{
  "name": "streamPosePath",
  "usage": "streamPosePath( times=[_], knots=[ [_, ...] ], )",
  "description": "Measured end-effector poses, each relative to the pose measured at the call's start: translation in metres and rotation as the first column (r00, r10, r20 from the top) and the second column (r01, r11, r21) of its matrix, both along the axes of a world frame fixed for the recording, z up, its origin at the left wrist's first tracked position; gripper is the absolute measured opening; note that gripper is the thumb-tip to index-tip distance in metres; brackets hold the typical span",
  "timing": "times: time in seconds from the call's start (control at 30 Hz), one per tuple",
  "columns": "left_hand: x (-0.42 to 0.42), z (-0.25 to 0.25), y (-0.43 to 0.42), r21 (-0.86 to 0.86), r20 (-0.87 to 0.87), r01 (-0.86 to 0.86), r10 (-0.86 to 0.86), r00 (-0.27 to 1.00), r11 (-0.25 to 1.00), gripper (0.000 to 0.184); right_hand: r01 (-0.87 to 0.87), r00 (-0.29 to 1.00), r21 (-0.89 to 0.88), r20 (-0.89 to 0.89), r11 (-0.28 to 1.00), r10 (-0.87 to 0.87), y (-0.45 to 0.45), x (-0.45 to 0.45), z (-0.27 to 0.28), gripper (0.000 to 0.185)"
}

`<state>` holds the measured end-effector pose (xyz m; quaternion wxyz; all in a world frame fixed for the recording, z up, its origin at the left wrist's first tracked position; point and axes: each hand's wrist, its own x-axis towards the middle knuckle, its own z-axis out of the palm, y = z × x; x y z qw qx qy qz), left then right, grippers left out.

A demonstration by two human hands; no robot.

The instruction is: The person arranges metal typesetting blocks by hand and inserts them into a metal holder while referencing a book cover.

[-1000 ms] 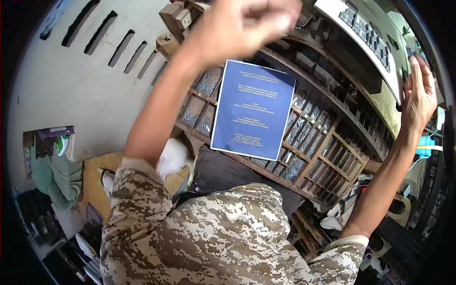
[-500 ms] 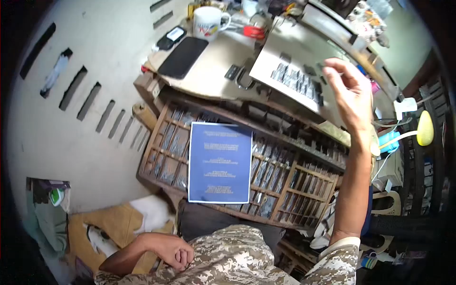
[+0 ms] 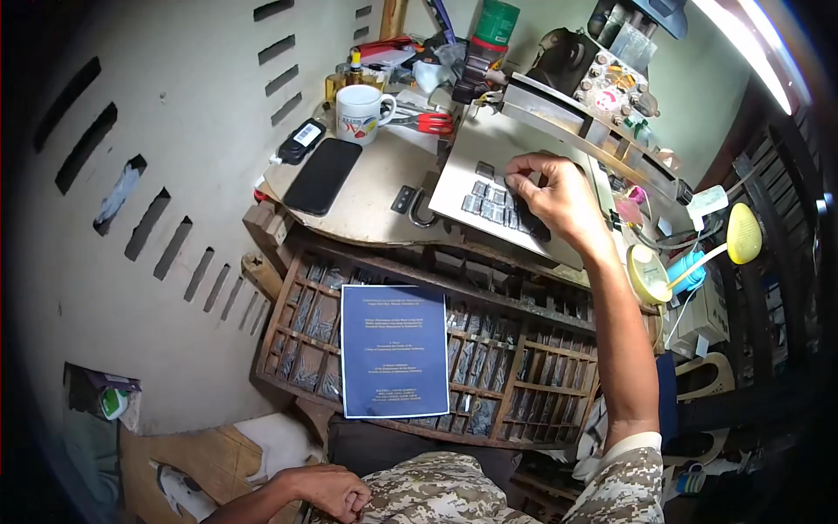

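Observation:
My right hand (image 3: 561, 199) reaches over a pale board (image 3: 476, 140), its thumb and fingers drawn together at a group of small dark metal blocks (image 3: 493, 206). The blocks stand in short rows, and part of the group is hidden beneath the hand. Whether a piece sits between the fingertips I cannot make out. My left hand (image 3: 330, 492) rests in a loose fist on my lap, with nothing showing in it. Nearer to me, a blue printed sheet (image 3: 394, 354) lies on a wooden compartment case (image 3: 515, 371) filled with thin metal pieces.
Left of the board are a black phone (image 3: 323, 177), a white mug (image 3: 358, 113), red-handled scissors (image 3: 434, 123) and a metal padlock-like loop (image 3: 422, 210). A metal bar (image 3: 576, 120) crosses behind the board. A yellow lamp-like paddle (image 3: 743, 234) stands at the right.
My right hand has come down and left onto the metal blocks. The head view has shifted, so the bench and sheet sit lower in the picture. My left hand stays on my lap.

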<state>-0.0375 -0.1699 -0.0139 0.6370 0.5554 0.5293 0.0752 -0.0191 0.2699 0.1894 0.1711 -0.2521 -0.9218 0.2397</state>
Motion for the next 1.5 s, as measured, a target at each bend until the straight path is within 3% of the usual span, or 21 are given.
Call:
streamPosePath(
  times=[0.17,0.5,0.63,0.83,0.97,1.17,1.3,1.37,1.43,1.5],
  knots=[
    [0.001,-0.01,-0.001,-0.025,0.002,-0.008,0.008,1.0,1.0,0.016,0.007,0.999,0.046,-0.045,0.999,-0.005,0.004,-0.001,-0.003,0.024],
    [0.003,-0.015,0.002,-0.036,0.028,0.022,-0.021,0.999,0.999,0.013,-0.065,0.986,0.102,0.157,0.993,0.049,0.018,-0.013,-0.002,0.027],
    [0.005,-0.024,-0.006,0.063,-0.022,-0.025,0.026,0.999,0.998,0.012,0.002,1.0,0.165,-0.031,0.986,0.003,0.022,0.004,-0.009,0.028],
    [0.001,-0.022,0.001,0.091,-0.065,-0.109,0.115,0.991,0.99,0.014,0.092,0.995,0.194,-0.042,0.977,-0.086,0.04,0.033,-0.013,0.029],
    [0.001,-0.026,0.008,0.043,-0.02,-0.1,0.101,0.995,0.994,0.017,0.055,0.997,0.043,0.045,0.998,-0.057,0.029,0.023,0.002,0.033],
    [-0.003,-0.025,0.01,0.046,-0.026,-0.054,0.055,0.998,0.997,0.02,0.019,0.97,0.05,0.242,0.999,-0.03,0.024,0.01,0.018,0.039],
    [-0.01,-0.031,0.002,-0.063,0.168,-0.124,0.133,0.977,0.99,0.019,0.078,0.949,0.114,0.296,0.99,-0.109,0.013,0.009,0.02,0.041],
    [-0.007,-0.045,-0.005,0.034,0.251,-0.198,0.184,0.95,0.98,0.018,0.098,0.936,0.158,0.32,0.983,-0.145,0.02,0.008,0.016,0.047],
    [-0.008,-0.039,-0.003,0.009,0.295,-0.226,0.214,0.931,0.974,0.018,0.048,0.977,0.175,0.197,0.983,-0.082,0.044,0.008,-0.009,0.049],
    [-0.001,-0.034,-0.003,-0.014,0.278,-0.246,0.24,0.93,0.969,0.018,-0.122,0.979,0.021,0.164,0.992,0.117,0.071,-0.006,-0.015,0.046]
  ],
)
